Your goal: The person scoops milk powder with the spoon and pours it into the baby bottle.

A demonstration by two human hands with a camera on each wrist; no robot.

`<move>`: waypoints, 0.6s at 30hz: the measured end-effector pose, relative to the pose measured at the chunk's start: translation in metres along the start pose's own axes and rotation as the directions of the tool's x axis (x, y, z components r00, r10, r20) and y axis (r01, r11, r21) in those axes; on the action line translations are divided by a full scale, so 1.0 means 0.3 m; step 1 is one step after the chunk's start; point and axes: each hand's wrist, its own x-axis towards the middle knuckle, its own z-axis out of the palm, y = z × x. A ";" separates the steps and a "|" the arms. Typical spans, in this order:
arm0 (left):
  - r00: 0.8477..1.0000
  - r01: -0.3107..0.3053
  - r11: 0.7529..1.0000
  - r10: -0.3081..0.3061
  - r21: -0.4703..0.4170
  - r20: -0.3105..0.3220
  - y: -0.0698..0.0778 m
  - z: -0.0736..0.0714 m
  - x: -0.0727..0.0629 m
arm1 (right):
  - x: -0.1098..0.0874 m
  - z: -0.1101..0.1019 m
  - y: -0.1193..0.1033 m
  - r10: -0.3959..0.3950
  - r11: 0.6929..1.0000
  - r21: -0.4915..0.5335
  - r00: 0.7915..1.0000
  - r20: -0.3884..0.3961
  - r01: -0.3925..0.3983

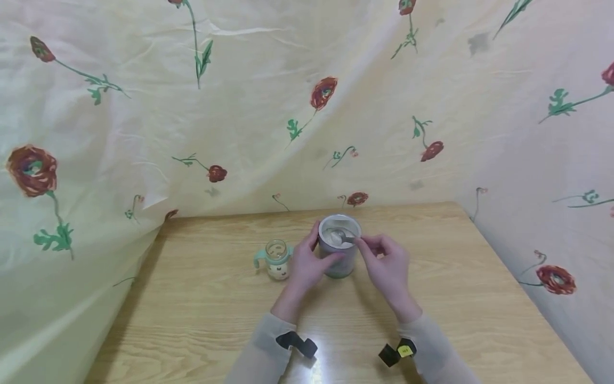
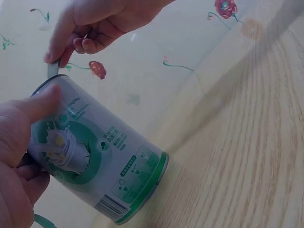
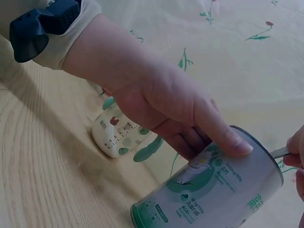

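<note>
A white-and-green milk powder tin (image 1: 338, 262) stands upright on the table, its top uncovered and pale powder visible inside. My left hand (image 1: 308, 262) grips its left side, thumb across the front, as the left wrist view also shows on the printed label (image 2: 90, 147). Between the thumb and fingers of my right hand (image 1: 387, 262) is the handle of a grey spoon (image 1: 346, 239), whose bowl lies inside the tin's mouth. Just left of my left hand stands a baby bottle (image 1: 277, 261) with mint-green handles and an uncovered neck; the right wrist view shows its printed side (image 3: 116, 135), partly hidden behind the left hand.
The wooden table (image 1: 201, 320) carries the tin and bottle near its far side. A flower-printed cloth (image 1: 259, 106) hangs behind the table and along both sides. Each wrist wears a black strap with a small camera (image 1: 307, 348).
</note>
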 end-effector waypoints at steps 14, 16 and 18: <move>1.000 -0.018 0.998 0.017 -0.057 -0.021 0.005 0.007 -0.002 | 0.003 -0.008 -0.113 0.090 0.991 0.103 0.993 -0.074 -0.083; 1.000 -0.018 0.998 0.017 -0.058 -0.020 0.005 0.008 -0.002 | 0.001 -0.007 -0.112 0.084 0.992 0.103 0.993 -0.087 -0.075; 1.000 -0.016 0.998 0.015 -0.059 -0.020 0.004 0.009 -0.002 | 0.001 -0.005 -0.111 0.083 0.992 0.104 0.993 -0.088 -0.074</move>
